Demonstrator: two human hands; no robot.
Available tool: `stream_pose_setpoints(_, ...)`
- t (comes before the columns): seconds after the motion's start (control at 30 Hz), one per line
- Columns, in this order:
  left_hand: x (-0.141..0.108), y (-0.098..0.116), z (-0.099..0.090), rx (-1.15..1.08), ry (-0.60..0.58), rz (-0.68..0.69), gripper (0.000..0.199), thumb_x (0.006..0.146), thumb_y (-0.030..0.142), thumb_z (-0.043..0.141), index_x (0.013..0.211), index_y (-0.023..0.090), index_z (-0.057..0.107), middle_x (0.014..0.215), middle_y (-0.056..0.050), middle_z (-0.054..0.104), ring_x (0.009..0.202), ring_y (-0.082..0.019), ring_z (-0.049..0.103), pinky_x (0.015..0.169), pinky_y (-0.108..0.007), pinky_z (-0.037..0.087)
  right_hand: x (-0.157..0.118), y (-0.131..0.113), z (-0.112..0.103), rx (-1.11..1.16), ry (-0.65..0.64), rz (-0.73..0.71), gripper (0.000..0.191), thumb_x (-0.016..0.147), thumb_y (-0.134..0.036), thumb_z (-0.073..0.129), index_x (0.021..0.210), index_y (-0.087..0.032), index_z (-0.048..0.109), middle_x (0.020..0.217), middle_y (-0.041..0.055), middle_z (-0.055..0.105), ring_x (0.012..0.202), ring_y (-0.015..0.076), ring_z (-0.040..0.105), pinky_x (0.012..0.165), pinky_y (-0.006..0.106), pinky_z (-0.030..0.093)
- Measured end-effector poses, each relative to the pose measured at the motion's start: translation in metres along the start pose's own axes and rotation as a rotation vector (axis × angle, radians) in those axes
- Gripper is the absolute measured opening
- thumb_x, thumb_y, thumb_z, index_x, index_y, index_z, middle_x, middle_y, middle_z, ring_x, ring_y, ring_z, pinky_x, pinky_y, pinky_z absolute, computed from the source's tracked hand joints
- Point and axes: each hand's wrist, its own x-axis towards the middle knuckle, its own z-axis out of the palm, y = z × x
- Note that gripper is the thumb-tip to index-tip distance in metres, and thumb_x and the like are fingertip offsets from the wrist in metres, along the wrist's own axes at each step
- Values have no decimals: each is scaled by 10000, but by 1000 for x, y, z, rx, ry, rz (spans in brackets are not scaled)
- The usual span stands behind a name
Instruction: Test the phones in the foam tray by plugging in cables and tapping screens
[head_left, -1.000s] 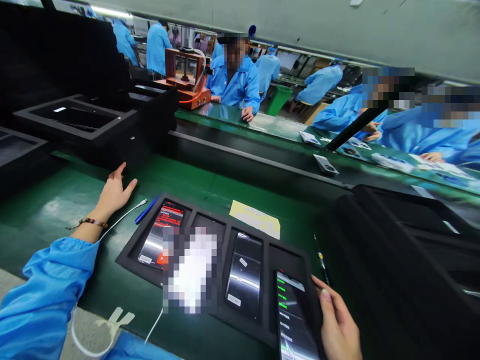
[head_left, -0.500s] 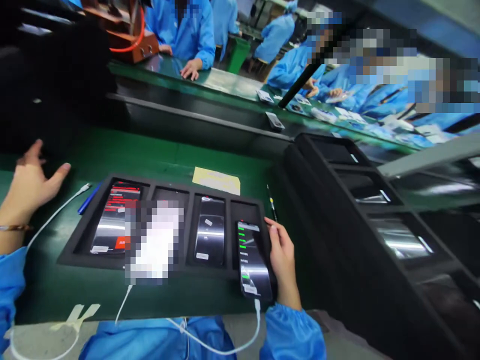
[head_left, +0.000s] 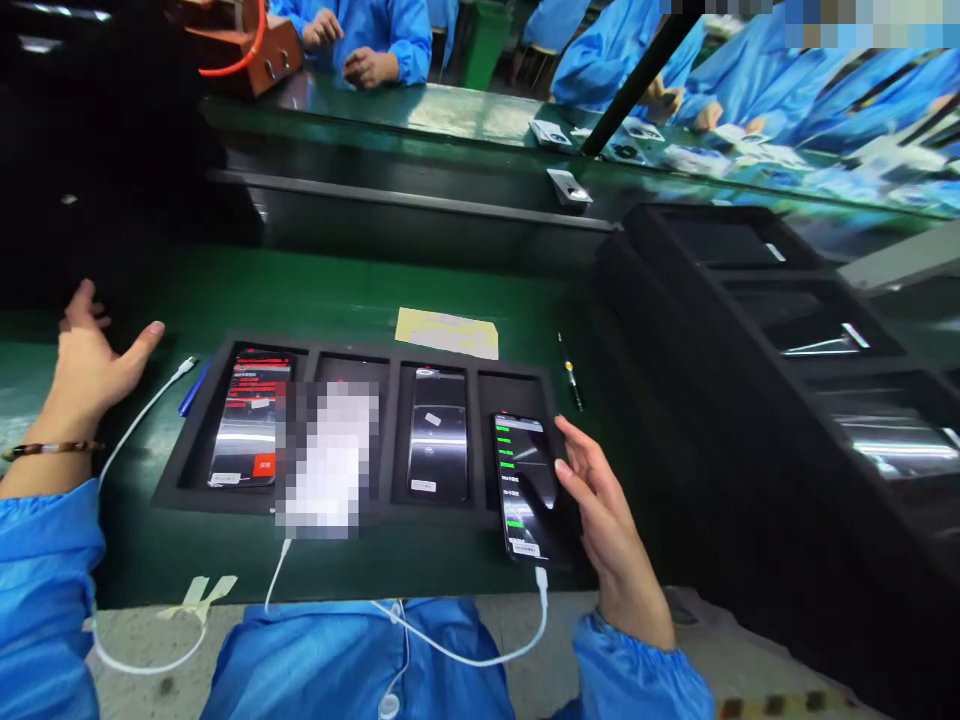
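Now, right hand (head_left: pixel 600 500) gripping plugged-in phone (head_left: pixel 525 485) over tray (head_left: pixel 187 470), left hand (head_left: pixel 90 360) open, empty

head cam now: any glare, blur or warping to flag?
Head view: glare streaks on the dark phone and right-hand trays; one phone screen is pixelated out; far workers smeared; bench edges bow from wide-angle warp; right hand and lit phone sharp.

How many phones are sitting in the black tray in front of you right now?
4, one per slot of the black tray: red-screen phone far left, blurred phone next, dark phone third, green-text phone rightmost, cabled, under the right hand.
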Motion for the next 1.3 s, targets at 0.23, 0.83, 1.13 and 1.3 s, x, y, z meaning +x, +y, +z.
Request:
stream_pose_setpoints(0.23,7,-10,3,11,22,-8,1519,640,981,521,1746,-24,254,1629,-349,491,1449,-520,616,1209,-674,523,-16,11,-7,-75,-68,-77,738,896,-504,941,1543,-355,618,1790,49,460,1684,335,390,1415,596,309)
stream_pose_setpoints(0.83,4,-1,0,7,12,-15,1577,604,1012,513,1749,-41,252,1662,-367,454,1456,-514,612,1229,-657,515,-18,10,-6,-95,-67,-93,791,901,-542,914,1576,-329,561,1755,90,495,1662,341,423,1396,614,344)
stream_pose_setpoints(1.13,3,-7,2,3,18,-14,1393,726,897,594,1762,32,247,1663,-317,468,1456,-464,618,1245,-625,509,-26,9,-2,-103,123,-115,604,943,-634,842,1410,-288,676,1548,116,659,1450,352,609,1260,559,475)
stream_pose_setpoints(1.3,-1,-5,0,21,-10,-37,1296,814,858,614,1765,60,243,1698,-288,443,1465,-435,609,1273,-608,487,-94,15,-8,-357,525,-95,601,1048,-771,630,769,-239,620,736,23,620,737,223,600,726,338,524)
